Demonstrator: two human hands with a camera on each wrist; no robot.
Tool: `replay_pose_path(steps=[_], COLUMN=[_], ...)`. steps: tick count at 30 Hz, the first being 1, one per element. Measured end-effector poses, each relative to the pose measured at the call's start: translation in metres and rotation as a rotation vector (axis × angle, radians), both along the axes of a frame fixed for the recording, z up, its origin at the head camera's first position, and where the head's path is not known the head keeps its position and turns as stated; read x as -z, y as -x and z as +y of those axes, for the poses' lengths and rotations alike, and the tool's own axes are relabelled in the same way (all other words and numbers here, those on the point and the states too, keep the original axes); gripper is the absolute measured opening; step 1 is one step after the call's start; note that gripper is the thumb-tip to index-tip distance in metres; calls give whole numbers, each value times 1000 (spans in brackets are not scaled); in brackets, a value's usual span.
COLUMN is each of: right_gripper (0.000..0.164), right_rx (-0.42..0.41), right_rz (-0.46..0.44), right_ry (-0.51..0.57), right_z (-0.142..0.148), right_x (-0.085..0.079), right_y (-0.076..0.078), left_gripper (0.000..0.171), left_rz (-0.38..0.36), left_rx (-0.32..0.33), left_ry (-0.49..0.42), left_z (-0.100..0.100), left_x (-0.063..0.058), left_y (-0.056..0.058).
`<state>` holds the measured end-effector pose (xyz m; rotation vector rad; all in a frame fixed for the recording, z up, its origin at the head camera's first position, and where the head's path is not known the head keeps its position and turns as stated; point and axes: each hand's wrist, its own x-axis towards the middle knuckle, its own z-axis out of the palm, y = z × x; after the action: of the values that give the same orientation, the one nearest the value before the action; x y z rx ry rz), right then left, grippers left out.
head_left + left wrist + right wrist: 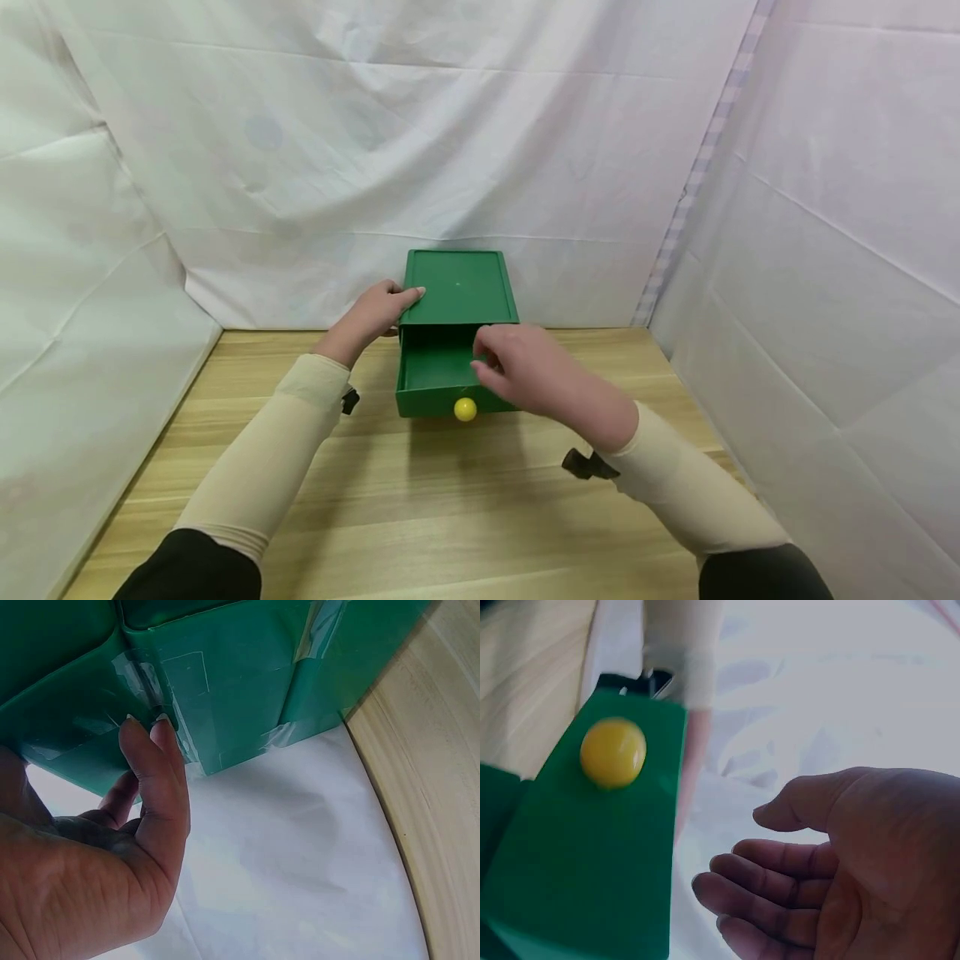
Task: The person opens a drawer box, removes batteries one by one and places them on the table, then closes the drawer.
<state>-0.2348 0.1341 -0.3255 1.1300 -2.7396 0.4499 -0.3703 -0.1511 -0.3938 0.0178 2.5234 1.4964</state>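
A green drawer box stands at the back of the table, its drawer pulled out toward me. On the drawer front is a round yellow knob, large in the right wrist view too. My left hand holds the box by its left edge, thumb on the top and fingers against the side. In the left wrist view its curled fingertips meet the taped green wall. Over the drawer's right part hovers my right hand, fingers loosely bent and holding nothing; it hides that corner. I see nothing in the visible part of the drawer.
The wooden table runs in front of the box. White cloth hangs close behind the box, with further cloth walls on the left and right. A dark wrist camera mount sits under the right forearm.
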Motion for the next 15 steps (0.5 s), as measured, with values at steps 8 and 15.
replay_pose_path(steps=[8, 15], right_gripper=[30, 36], right_rx=[62, 46], right_rz=[-26, 8], right_ry=[-201, -367], right_z=[-1, -2], right_x=[1, 5], right_y=[33, 45], left_gripper=[79, 77], left_rz=[-7, 0], left_rx=[-6, -4], left_ry=[3, -6], left_z=[0, 1], left_x=[-1, 0], left_y=[-1, 1])
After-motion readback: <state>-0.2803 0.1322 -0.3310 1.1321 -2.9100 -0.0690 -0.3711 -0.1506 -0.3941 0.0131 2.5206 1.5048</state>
